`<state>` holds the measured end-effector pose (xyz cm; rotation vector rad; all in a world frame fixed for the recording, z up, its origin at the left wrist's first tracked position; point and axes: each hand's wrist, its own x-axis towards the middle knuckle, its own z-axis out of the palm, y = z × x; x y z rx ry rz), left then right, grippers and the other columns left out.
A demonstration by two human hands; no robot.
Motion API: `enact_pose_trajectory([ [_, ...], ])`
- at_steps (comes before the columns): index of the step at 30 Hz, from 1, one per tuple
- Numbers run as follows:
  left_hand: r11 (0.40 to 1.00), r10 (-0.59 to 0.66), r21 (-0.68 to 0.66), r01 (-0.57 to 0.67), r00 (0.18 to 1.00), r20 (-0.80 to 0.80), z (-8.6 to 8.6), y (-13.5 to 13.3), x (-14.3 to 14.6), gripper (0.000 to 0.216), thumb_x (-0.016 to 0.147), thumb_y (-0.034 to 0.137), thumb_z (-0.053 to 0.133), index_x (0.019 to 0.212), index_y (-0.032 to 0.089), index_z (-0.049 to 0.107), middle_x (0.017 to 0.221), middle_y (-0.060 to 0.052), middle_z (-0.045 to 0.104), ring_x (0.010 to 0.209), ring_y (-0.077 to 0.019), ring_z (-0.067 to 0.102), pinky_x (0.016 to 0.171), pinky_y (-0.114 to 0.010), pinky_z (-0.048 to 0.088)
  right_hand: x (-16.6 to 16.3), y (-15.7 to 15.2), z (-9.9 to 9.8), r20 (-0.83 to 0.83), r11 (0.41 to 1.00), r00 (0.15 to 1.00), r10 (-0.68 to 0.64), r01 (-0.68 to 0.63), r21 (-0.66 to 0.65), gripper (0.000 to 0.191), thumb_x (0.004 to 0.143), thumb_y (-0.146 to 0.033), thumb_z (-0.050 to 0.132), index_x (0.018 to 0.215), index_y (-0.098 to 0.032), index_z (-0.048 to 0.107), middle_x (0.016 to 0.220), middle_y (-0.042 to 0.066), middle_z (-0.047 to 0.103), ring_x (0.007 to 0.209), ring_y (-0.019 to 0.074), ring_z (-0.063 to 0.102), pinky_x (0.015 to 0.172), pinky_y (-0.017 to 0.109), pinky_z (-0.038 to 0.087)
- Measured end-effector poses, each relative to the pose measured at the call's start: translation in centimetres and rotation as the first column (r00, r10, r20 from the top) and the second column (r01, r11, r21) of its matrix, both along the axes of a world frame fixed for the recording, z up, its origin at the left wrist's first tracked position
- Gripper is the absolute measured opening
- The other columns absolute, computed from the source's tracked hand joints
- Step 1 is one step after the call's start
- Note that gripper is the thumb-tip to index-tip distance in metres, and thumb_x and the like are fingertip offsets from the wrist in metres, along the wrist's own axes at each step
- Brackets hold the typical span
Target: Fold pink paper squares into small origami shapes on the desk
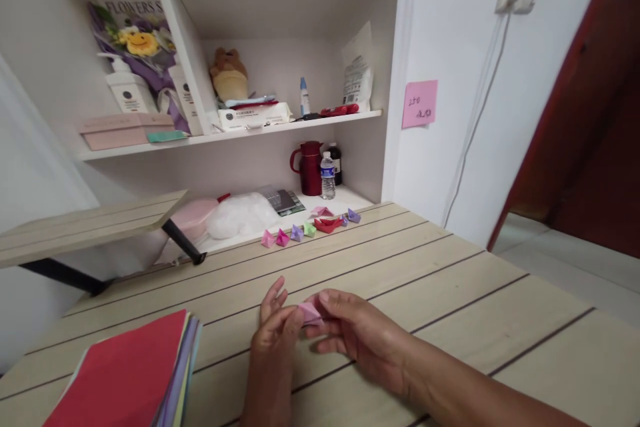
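Observation:
A small folded piece of pink paper (311, 313) is held between my two hands, above the striped wooden table (400, 267). My left hand (276, 333) pinches its left corner between thumb and forefinger, while the other fingers stick up. At its right side, my right hand (357, 330) grips the paper with thumb and fingers. Its lower edge is partly covered by my fingers. Beyond my hands, several little folded paper boats stand in a row, among them a magenta one (283, 237), a green one (310, 229) and a larger red one (328, 225).
A stack of coloured paper (120, 367) with a red sheet on top lies at the left front. Behind the table are a red jug (309, 170), a water bottle (327, 175) and a white plastic bag (243, 215). A small raised shelf (90, 223) stands at left.

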<state>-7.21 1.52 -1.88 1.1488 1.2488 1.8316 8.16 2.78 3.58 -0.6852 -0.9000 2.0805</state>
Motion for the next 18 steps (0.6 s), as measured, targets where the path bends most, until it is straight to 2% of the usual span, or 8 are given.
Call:
enact_pose_trajectory([
  [2,0.999,0.012,0.034,-0.011,1.000,-0.013,-0.3,0.3,0.2,0.033,0.067,0.053,0.077,0.061,0.021,0.072,0.138,-0.014,0.055,0.119,-0.0318,0.056,0.106,-0.044,0.043,0.6,0.5,0.0,-0.013,0.999,0.999,-0.045,0.045,-0.026,0.032,0.070,-0.037,0.086,0.084,-0.015,0.067,0.083,0.003,0.072,0.074,0.0139,0.067,0.066,0.024,0.050],
  [4,0.999,-0.011,0.035,0.012,1.000,-0.020,-0.4,0.4,0.3,0.034,0.066,0.054,0.078,0.060,0.020,0.072,0.137,-0.015,0.056,0.116,-0.0306,0.058,0.105,-0.043,0.043,1.0,0.8,-0.1,-0.035,0.999,0.999,-0.037,0.035,-0.034,0.031,0.068,-0.034,0.087,0.083,-0.015,0.067,0.079,0.002,0.070,0.072,0.0123,0.066,0.064,0.022,0.049],
  [10,0.976,-0.199,-0.090,0.200,0.980,0.017,0.3,0.0,0.3,0.038,0.065,0.056,0.078,0.061,0.019,0.072,0.131,-0.015,0.060,0.116,-0.0317,0.058,0.104,-0.044,0.043,1.2,1.0,0.0,-0.020,1.000,1.000,0.002,-0.002,-0.007,0.036,0.060,-0.024,0.091,0.086,-0.015,0.068,0.077,0.001,0.070,0.066,0.0092,0.063,0.059,0.019,0.044],
  [14,0.935,-0.309,-0.154,0.320,0.947,0.092,1.1,-0.4,0.3,0.046,0.073,0.064,0.067,0.068,0.019,0.074,0.129,-0.013,0.062,0.119,-0.0330,0.055,0.105,-0.047,0.039,1.3,1.1,0.2,-0.005,0.999,1.000,-0.017,0.017,0.034,0.040,0.060,-0.027,0.092,0.089,-0.015,0.067,0.079,0.002,0.070,0.067,0.0111,0.064,0.058,0.021,0.044],
  [16,0.912,-0.360,-0.175,0.372,0.928,0.097,1.4,-0.5,0.2,0.053,0.076,0.068,0.060,0.064,0.018,0.073,0.122,-0.014,0.066,0.117,-0.0331,0.056,0.103,-0.046,0.040,1.5,1.4,0.2,0.028,0.998,1.000,-0.006,0.004,0.060,0.043,0.059,-0.027,0.092,0.092,-0.016,0.067,0.077,0.001,0.070,0.064,0.0109,0.062,0.057,0.021,0.044],
  [18,0.895,-0.389,-0.195,0.401,0.916,0.097,1.6,-0.6,0.1,0.053,0.076,0.067,0.061,0.060,0.018,0.071,0.113,-0.013,0.069,0.110,-0.0315,0.058,0.099,-0.044,0.042,1.7,1.6,0.1,0.073,0.997,0.997,0.022,-0.027,0.071,0.044,0.059,-0.027,0.092,0.094,-0.016,0.067,0.072,0.000,0.068,0.060,0.0093,0.059,0.055,0.021,0.043],
])
